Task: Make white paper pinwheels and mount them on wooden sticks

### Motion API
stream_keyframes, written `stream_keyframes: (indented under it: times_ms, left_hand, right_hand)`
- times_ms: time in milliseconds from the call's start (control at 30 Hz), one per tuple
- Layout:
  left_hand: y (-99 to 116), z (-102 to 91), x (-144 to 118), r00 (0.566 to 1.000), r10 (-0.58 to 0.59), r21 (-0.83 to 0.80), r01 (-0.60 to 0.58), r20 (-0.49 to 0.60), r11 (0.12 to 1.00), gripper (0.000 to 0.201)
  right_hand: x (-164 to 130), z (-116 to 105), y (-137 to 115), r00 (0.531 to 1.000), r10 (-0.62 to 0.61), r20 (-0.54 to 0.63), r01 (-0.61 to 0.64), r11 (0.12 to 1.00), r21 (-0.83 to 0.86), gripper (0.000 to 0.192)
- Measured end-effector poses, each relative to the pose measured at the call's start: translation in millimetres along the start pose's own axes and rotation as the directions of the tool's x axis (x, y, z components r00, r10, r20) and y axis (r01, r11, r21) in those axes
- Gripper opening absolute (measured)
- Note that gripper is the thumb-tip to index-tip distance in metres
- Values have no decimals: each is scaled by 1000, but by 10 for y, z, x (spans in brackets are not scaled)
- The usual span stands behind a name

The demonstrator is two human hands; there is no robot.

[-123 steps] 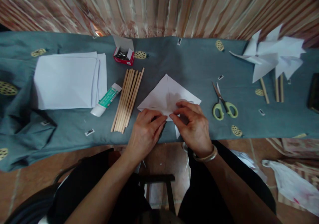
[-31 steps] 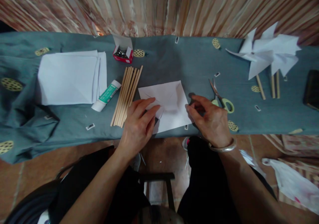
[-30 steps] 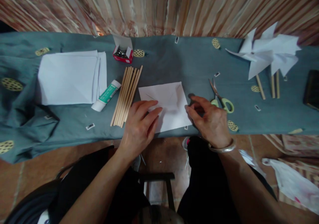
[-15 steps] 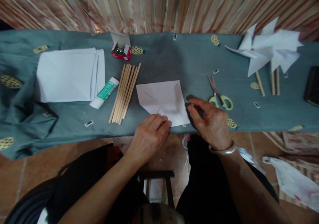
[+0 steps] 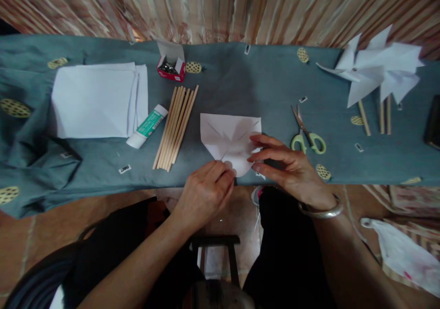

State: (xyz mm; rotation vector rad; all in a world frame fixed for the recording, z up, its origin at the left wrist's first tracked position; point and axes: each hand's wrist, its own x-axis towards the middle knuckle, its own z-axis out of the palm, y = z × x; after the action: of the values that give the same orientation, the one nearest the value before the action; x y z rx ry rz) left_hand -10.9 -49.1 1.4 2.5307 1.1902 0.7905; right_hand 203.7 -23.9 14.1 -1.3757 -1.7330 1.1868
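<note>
A creased white paper square [image 5: 228, 137] lies on the grey-green cloth [image 5: 240, 84] in front of me. My left hand [image 5: 206, 192] pinches the paper's near corner at the table edge, fingers curled. My right hand [image 5: 290, 169] rests on the paper's right side, with its fingers spread flat and pressing a folded corner toward the middle. Green-handled scissors [image 5: 307, 137] lie just right of my right hand. A bundle of wooden sticks [image 5: 177, 125] lies left of the paper.
A glue tube [image 5: 147, 126] and a stack of white sheets [image 5: 98, 100] lie at the left. A small red box [image 5: 171, 66] stands at the back. Finished white pinwheels [image 5: 376, 73] on sticks lie at the right. A dark object [image 5: 433, 123] sits at the right edge.
The paper has been turned from a diamond to a square. My left hand has slid from its left side to the near corner. My right hand has moved onto the right side, folding a corner inward.
</note>
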Motion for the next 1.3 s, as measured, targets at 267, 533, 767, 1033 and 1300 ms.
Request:
stream_keyframes:
  times_ms: [267,533,767,1033,1300]
  left_hand:
    - [-15,4,-27,1000,-21,-21,21,-8,1000,10]
    - [0,10,-51,998,-51,-35,51,-21,998,29]
    - [5,25,-53,1000,2,-45,-1,16,999,22]
    - [5,38,-41,1000,-13,-37,14,21,999,20]
    - [6,42,-39,999,-17,-47,19,33,999,20]
  right_hand:
    - [72,109,-24,1000,-3,-10,3,999,-44,2]
    - [100,244,-41,988,-89,-129,43,946,-322,7]
    - [99,336,-49,977,-143,-158,50,876,-480,8]
    - [93,359,-56,976,-139,-167,33,855,-517,7]
    - [88,369,-59,977,-121,-174,20,870,-493,5]
